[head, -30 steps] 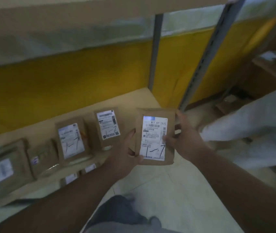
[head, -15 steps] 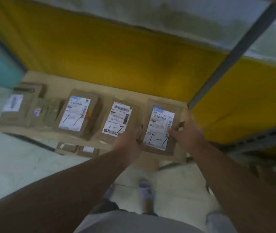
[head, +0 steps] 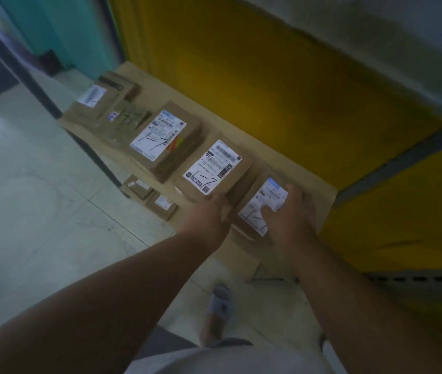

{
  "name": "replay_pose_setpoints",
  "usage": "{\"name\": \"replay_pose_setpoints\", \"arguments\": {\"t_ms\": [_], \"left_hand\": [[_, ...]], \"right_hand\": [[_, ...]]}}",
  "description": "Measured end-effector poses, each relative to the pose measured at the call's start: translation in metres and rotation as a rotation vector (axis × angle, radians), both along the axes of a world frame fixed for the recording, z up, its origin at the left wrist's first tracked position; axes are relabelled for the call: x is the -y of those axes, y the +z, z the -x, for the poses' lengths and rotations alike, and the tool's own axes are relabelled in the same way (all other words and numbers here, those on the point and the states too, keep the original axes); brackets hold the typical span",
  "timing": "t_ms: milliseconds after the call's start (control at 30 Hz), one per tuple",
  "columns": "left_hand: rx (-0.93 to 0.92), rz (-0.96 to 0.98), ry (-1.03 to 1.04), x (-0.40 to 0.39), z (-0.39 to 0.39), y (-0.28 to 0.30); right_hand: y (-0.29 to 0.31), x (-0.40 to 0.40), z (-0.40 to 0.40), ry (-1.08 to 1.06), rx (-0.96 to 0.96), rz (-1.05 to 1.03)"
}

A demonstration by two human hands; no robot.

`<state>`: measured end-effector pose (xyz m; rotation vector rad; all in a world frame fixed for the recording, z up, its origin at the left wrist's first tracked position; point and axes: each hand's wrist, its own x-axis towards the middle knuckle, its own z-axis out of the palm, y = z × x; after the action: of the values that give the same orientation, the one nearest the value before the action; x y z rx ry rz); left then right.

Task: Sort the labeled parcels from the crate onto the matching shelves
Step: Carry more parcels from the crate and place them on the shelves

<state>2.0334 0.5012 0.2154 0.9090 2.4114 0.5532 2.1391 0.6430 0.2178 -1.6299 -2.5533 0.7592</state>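
Observation:
A brown parcel (head: 253, 209) with a white label marked "1-7" lies at the right end of the low wooden shelf (head: 319, 190). My right hand (head: 287, 214) rests flat on top of it, fingers over the label. My left hand (head: 209, 214) grips its left edge. Beside it to the left stand two more "1-7" parcels, one (head: 211, 167) right next to it and one (head: 160, 139) further along. Smaller brown parcels (head: 98, 101) fill the shelf's far left end.
A yellow wall (head: 241, 76) backs the shelf, with a grey metal upright (head: 403, 163) at right. Two small parcels (head: 149, 195) lie on the pale tiled floor under the shelf edge. My sandalled foot (head: 219, 306) stands below. A teal panel (head: 66, 28) is at upper left.
The parcel went from being held up in both hands to lying on the shelf's right end. My right hand shifted from its side onto its top. The view swung left.

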Motion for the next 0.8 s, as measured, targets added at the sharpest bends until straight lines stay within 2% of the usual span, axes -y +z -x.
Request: {"name": "replay_pose_setpoints", "arguments": {"t_ms": [200, 367, 600, 800], "left_hand": [[0.017, -0.04, 0.136, 0.111, 0.045, 0.016], [-0.015, -0.044, 0.383, 0.252, 0.116, 0.024], [-0.098, -0.023, 0.609, 0.431, 0.234, 0.045], [-0.1, -0.01, 0.726, 0.5, 0.339, 0.053]], "right_hand": [[0.068, 0.1, 0.082, 0.434, -0.246, -0.043], [0.11, 0.223, 0.188, 0.745, -0.321, -0.024], [0.144, 0.377, 0.337, 0.955, -0.423, -0.016], [0.164, 0.437, 0.451, 1.065, -0.446, -0.045]]}}
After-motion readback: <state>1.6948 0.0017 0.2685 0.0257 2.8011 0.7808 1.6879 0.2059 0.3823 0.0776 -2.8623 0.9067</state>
